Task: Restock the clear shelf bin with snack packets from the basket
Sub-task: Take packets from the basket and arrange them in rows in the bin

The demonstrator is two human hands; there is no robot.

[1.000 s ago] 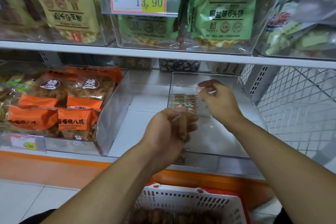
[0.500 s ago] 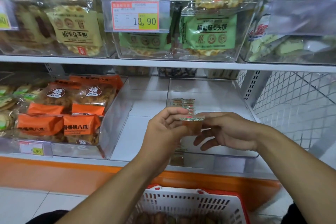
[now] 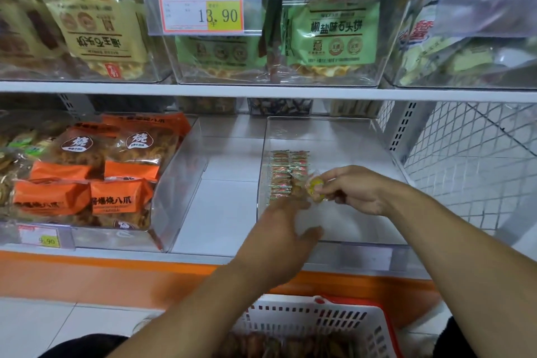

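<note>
A clear shelf bin (image 3: 360, 259) sits on the lower shelf, with two short rows of small snack packets (image 3: 286, 173) standing at its left side. My right hand (image 3: 353, 190) pinches one small yellowish snack packet (image 3: 315, 187) over the bin, just right of the rows. My left hand (image 3: 283, 237) is blurred in front of the bin's left front corner, fingers spread, holding nothing visible. The white and red basket (image 3: 319, 320) lies below, between my arms, with brown packets inside.
A second clear bin (image 3: 180, 183) of orange snack bags stands to the left, with a bare strip of shelf between the bins. Above, an upper shelf holds bins of waffle packs and a price tag (image 3: 200, 6). A white wire mesh panel (image 3: 470, 160) closes the right side.
The packet passed from my left hand to my right, which now holds it alone over the bin. My left hand has let go and dropped toward the basket.
</note>
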